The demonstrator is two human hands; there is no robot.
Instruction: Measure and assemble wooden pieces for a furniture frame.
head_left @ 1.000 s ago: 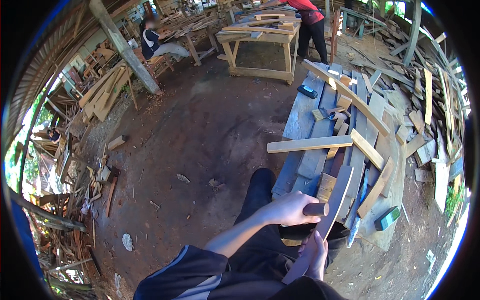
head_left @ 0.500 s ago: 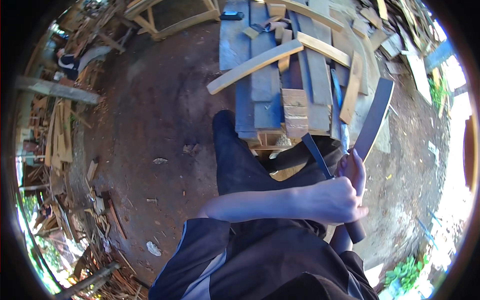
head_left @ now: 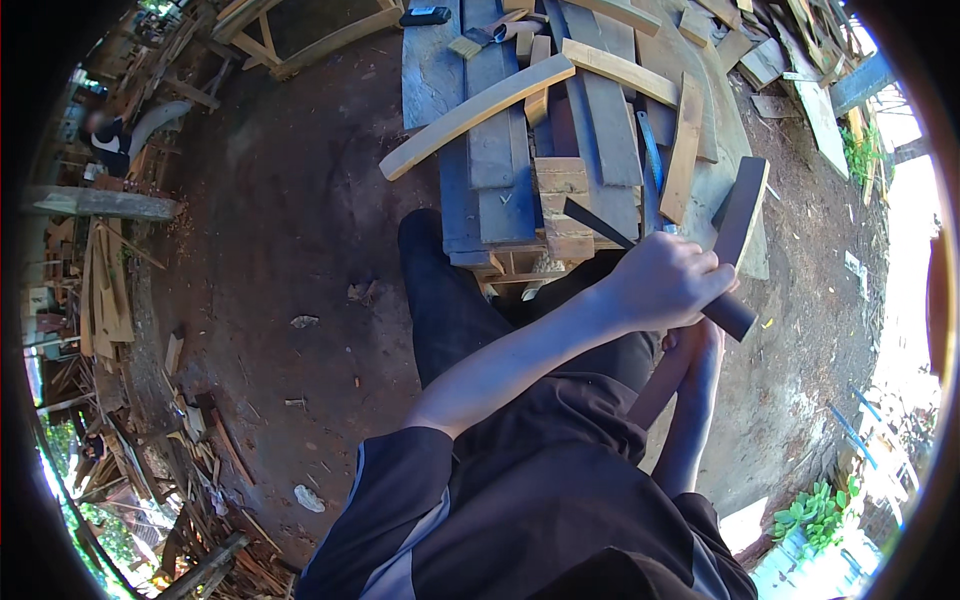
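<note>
My left hand point(head_left: 668, 278) is closed around a flat-bladed tool point(head_left: 731, 318) with a thick, round, dark handle. Its narrow dark blade points away to the left, over the near edge of the bench. Beneath it, my right hand point(head_left: 700, 342) grips a long, slightly curved wooden piece point(head_left: 742, 215), dark on its broad face and pale along one edge. The piece slants from the far right down toward my lap. The tool crosses above the wood; whether the two touch is hidden by my left hand.
Before my knees stands a plank-topped bench point(head_left: 425, 85). On it lie a pale curved wooden strip point(head_left: 480, 115), a stacked wooden block point(head_left: 563, 205), a blue strip-like tool point(head_left: 651, 150), a brush point(head_left: 468, 45) and a black case point(head_left: 425, 16). Scrap wood point(head_left: 115, 290) lines the left; a person point(head_left: 108, 138) is far left.
My left hand has moved forward, swinging the tool's blade further left. The wooden piece now slants more, its lower part showing beside my lap. The whole view has shifted slightly.
</note>
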